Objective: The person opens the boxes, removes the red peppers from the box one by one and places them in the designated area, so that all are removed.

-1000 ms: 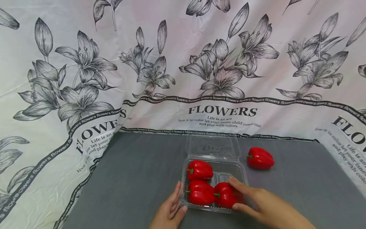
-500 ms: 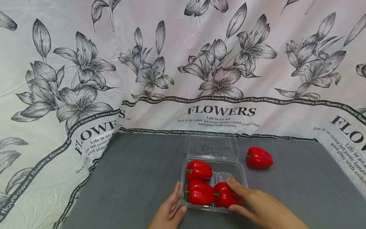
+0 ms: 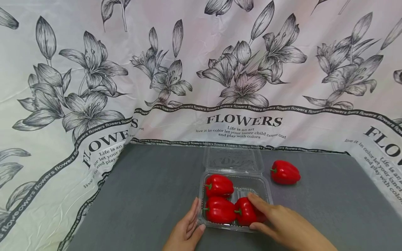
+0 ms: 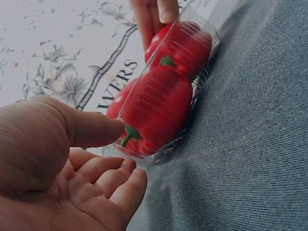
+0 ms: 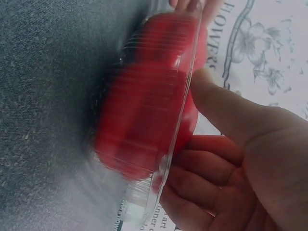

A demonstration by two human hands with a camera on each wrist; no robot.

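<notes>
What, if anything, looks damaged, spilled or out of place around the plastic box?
Nothing looks damaged or spilled. One red pepper stands apart: it lies on the gray table, right of the clear box, while three other peppers are inside. It may simply be unpacked.

The left hand [image 3: 183, 230] holds its thumb [image 4: 94, 129] apart from relaxed fingers [image 4: 128, 193]; to its right, the right hand [image 3: 277, 219] grips, curled.
</notes>
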